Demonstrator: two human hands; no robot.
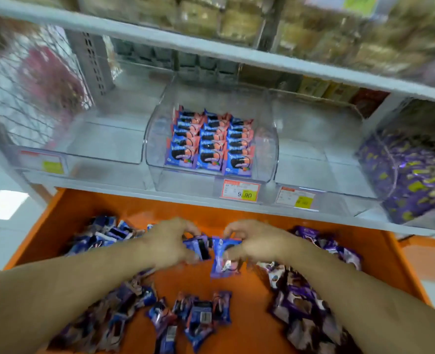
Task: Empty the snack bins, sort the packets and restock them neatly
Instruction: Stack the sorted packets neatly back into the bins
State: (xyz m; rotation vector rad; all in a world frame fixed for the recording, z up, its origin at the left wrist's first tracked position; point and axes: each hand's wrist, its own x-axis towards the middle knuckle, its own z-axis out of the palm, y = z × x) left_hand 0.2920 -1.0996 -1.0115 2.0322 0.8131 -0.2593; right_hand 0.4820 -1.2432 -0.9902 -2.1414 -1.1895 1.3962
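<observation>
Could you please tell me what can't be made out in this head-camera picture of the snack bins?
- Top shelf goods: blurred.
- Yellow price tag on the left bin: blurred, unreadable.
- Packets under the left hand and right hand: partly covered.
- Purple packets at right: smeared, cut by the edge.

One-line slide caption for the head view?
Both hands grip packets over the orange tray; middle bin neatly restocked.

Packets (211, 141) in bin (270, 149) (neat rows)

Rows of packets (211, 141) in middle bin (157, 149); loose packets (196, 315) on tray (236, 218) below shelf (124, 186).
</observation>
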